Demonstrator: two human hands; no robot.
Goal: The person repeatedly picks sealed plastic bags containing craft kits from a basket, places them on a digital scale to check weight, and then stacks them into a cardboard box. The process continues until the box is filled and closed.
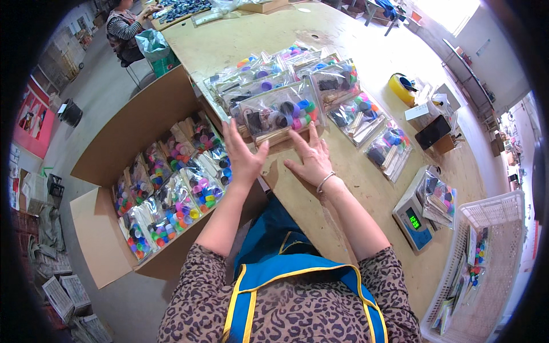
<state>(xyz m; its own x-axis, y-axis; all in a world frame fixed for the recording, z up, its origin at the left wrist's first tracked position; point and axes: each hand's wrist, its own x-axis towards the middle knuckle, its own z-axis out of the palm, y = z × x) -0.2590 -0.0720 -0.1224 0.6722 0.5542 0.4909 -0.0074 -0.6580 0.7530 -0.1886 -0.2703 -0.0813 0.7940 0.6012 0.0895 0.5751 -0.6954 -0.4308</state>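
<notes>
A clear plastic bag (281,111) of coloured bottle caps, wooden sticks and dark parts lies at the near side of a pile of similar bags. My left hand (243,156) is at its lower left corner, thumb and fingers spread. At its lower right edge rests my right hand (311,156), fingers apart and touching or just beside the bag. Neither hand is closed round anything. An open cardboard box (98,214) filled with upright rows of such bags stands left of the table. Two more bags lie right of the pile, one of them here (389,150).
A digital scale (414,214) bears several bags at the right. Beyond it is a white plastic basket (493,214) with more bags. A phone (433,132) and a yellow tape roll (401,89) lie farther back. A seated person (124,32) works at the far left.
</notes>
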